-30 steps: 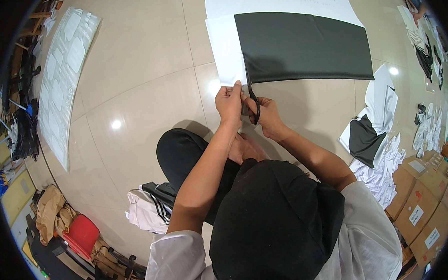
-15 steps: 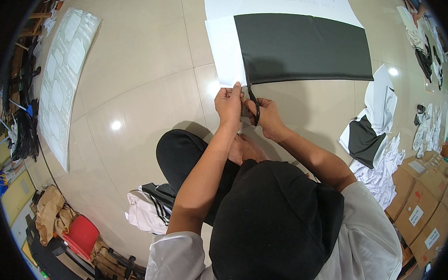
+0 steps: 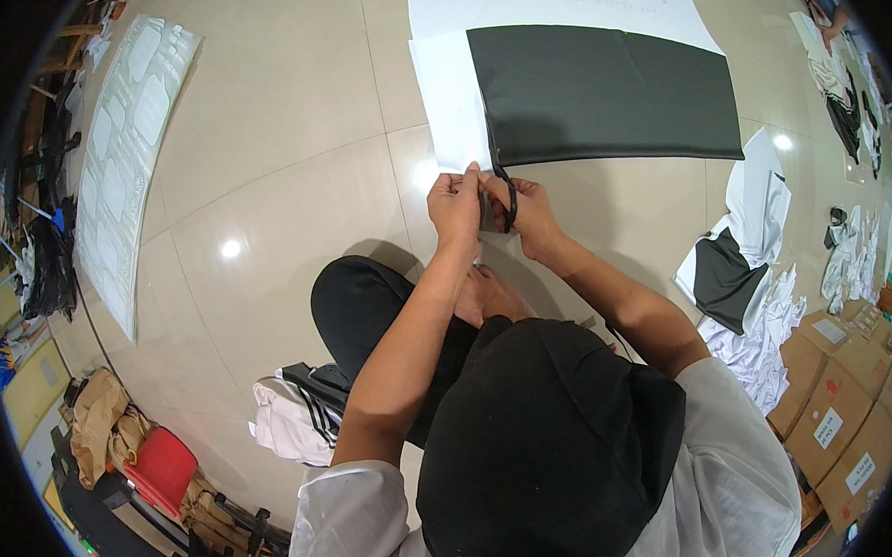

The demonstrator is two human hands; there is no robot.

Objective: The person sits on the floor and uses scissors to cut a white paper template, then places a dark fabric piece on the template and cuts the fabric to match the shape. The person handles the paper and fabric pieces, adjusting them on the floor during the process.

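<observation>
A large sheet lies ahead of me, with a dark grey panel [image 3: 607, 97] and a white strip [image 3: 448, 104] along its left side. My left hand [image 3: 455, 206] pinches the near edge of the white strip between thumb and fingers. Just to its right, my right hand [image 3: 531, 215] grips black-handled scissors [image 3: 505, 188]. The blades point away from me along the line where white meets dark; part of them is hidden. Both hands are close together at the sheet's near left corner. Under my wrists, a bare foot [image 3: 492, 294] shows.
White sheeting [image 3: 554, 5] with faint lettering reaches beyond the dark panel. A clear-looking plastic panel [image 3: 132, 143] lies far left. White and black fabric [image 3: 734, 266] is heaped at right, beside cardboard boxes [image 3: 835, 421]. A red chair [image 3: 163, 465] stands at lower left.
My right hand has moved slightly forward and left with the scissors, closer to my left hand. The scissors' handles look closer together. The left hand keeps its place on the sheet.
</observation>
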